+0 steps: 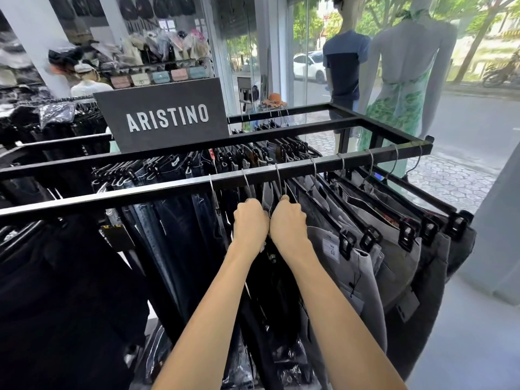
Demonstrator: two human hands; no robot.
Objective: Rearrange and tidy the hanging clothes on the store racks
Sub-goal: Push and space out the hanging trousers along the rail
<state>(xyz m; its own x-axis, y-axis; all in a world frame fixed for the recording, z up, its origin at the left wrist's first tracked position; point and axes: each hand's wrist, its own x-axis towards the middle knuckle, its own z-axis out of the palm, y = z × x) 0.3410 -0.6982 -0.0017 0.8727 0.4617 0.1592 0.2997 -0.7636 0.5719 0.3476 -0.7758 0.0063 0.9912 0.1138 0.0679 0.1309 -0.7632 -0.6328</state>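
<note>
A black metal rack rail (168, 190) runs across the view with trousers hanging from it on clip hangers. Dark jeans (174, 235) hang on the left, grey trousers (365, 266) on the right. My left hand (250, 223) and my right hand (288, 220) are side by side just under the rail. Each grips the neck of a wire hanger hook, the left hook (247, 182) and the right hook (278, 178). A pair of black trousers (270, 291) hangs below my hands, between my forearms.
A dark "ARISTINO" sign (166, 116) stands on the rack's middle bar. Further rails with dark clothes lie behind and to the left. Two mannequins (405, 80) stand by the window at the right. Grey floor (478, 333) lies right of the rack.
</note>
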